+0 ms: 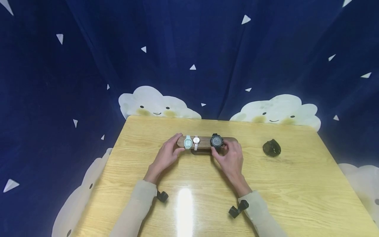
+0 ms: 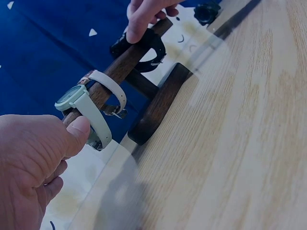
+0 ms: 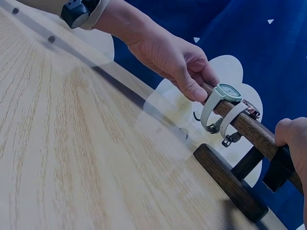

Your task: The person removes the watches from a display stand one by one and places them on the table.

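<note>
Though apart, left hand (image 1: 165, 154) level with right hand (image 1: 232, 158).

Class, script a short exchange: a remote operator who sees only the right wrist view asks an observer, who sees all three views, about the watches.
Operator: Is there anything lying on the table apart from the wooden watch stand?
Observer: Yes. In the head view, a loose black item, probably another watch, lies to the right of the stand.
Operator: I see only part of the black watch by the right hand. What does its dial look like?
Observer: The head view shows a round grey dial facing up toward the camera; its digits are too small to read.
</note>
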The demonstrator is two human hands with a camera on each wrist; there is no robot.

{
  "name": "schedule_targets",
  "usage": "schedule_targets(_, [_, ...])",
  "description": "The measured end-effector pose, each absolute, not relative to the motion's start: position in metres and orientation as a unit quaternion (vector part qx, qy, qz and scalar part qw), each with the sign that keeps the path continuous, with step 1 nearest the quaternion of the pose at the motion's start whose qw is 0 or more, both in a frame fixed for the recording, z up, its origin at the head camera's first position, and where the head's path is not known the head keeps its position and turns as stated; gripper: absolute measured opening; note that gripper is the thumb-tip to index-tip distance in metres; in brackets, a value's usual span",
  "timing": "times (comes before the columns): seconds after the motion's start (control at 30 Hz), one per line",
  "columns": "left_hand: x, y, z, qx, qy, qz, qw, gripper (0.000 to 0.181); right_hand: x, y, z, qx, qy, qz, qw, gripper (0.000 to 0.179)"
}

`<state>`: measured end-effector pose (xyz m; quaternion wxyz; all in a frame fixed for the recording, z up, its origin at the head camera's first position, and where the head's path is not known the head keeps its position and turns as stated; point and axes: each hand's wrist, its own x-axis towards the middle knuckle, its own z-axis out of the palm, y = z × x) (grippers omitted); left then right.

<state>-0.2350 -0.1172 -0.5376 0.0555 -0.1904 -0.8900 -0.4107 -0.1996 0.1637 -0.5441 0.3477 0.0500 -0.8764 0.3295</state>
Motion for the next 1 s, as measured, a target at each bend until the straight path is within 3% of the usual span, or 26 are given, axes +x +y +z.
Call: schedule_targets(1.0, [-0.235, -0.117, -0.538, -0.194, -0.890, -0.409, 0.060, 0.064, -0.201, 0.179, -0.544, 0.043, -0.869, 0.341, 0.356, 0.053])
